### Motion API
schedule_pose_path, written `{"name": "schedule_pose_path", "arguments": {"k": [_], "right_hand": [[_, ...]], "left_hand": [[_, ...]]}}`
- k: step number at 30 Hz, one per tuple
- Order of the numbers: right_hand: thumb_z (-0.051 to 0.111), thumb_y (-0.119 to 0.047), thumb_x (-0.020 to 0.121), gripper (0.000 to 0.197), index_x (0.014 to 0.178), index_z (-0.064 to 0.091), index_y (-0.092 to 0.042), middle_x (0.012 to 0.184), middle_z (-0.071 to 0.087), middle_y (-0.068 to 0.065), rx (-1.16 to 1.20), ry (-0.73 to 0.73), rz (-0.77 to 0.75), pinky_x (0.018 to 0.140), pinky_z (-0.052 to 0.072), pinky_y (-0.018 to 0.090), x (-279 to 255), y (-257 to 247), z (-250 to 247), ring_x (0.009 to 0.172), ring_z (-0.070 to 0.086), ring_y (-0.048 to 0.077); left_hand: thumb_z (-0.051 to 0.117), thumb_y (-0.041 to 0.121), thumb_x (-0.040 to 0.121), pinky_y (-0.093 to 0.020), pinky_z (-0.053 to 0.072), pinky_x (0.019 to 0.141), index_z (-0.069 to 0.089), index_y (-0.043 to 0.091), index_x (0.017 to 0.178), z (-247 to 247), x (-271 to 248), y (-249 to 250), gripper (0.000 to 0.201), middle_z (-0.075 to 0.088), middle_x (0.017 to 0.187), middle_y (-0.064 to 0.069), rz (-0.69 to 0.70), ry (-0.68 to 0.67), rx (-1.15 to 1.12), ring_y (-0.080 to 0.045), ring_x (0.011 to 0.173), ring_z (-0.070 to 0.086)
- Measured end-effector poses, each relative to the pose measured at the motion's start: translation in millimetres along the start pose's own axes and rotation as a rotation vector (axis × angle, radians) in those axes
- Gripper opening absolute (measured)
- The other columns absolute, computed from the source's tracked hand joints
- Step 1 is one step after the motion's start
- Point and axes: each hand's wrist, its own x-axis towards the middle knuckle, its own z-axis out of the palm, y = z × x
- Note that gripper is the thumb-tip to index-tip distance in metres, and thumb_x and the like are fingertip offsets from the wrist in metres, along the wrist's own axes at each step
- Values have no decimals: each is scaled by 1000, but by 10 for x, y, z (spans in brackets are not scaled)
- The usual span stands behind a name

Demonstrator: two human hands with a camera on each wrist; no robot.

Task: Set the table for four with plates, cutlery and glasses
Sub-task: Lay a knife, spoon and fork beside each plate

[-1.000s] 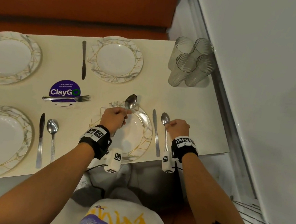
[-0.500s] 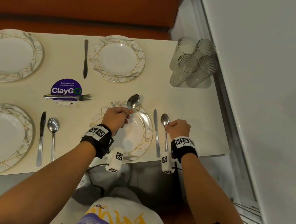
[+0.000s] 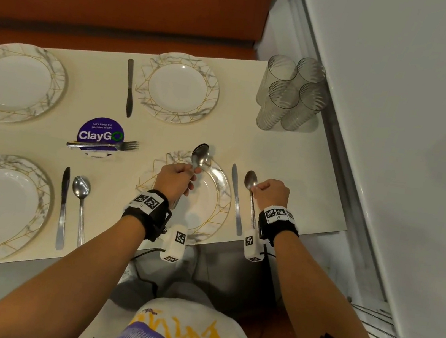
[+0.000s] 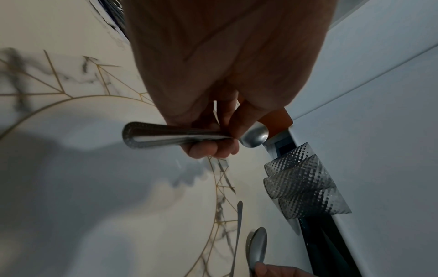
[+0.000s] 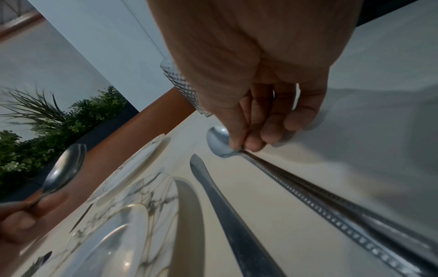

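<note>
**Two spoons in two hands at the near right place**

The left hand holds a spoon in a closed fist above the near right plate. Its long axis runs away from the person, with the bowl pointing to the far side of the table and the handle end coming out under the wrist. The right hand pinches a second spoon at the neck, between thumb and fingertips. This spoon lies along the table, parallel to the knife just beside it, bowl to the far side and handle toward the near edge.

The table top is pale cream. It carries four marble-patterned plates with gold lines, a purple round sticker with a fork lying across it, and four clear glasses grouped at the far right corner. A brown-orange bench is behind the table and a white wall is at the right.

The left wrist view shows the beaded handle end of the held spoon, which the head view hides. The right wrist view shows the fingertips closing on the neck of the second spoon, and also green plants beyond the bench, not seen from above
</note>
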Motion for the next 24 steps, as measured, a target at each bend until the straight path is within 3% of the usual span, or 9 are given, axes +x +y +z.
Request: {"name": "schedule_pose_path", "arguments": {"k": [5,10,14,18,24], "right_hand": [[73,-18,84,8,77,70,-19,75,70,-3,128,17,-54,67,54,21,-99,-131,-16,72,65,13],[67,-16,87,9,87,75,-19,78,75,-3,241,-85,-145,79,57,27,-237,-529,99,79,70,13],[60,-30,96,17,97,73,-19,77,75,-4,375,-175,-189,65,55,28,-398,-1029,204,67,70,13],[56,-47,98,35,99,72,-16,84,75,-3,413,-252,-255,64,52,29,-549,-1540,356,65,71,14],[69,-28,91,14,95,77,-17,91,76,-4,337,-222,-413,80,56,30,-781,-2164,726,85,70,16]], "left_hand": [[55,8,100,-27,46,53,78,13,98,0,-37,-12,24,67,81,-4,6,-17,2,-17,64,56],[54,9,101,-26,42,52,78,12,100,-109,-98,43,24,66,86,-6,23,-67,12,-15,60,53],[53,9,104,-20,37,42,76,5,107,-329,-139,126,24,65,83,-2,46,-115,50,-10,48,51],[55,16,105,-26,38,46,78,11,105,-678,-118,148,24,65,85,-4,63,-183,85,-14,53,52],[63,28,101,-21,32,40,81,18,106,-1517,-133,197,21,70,83,2,95,-204,179,-14,52,53]]}}
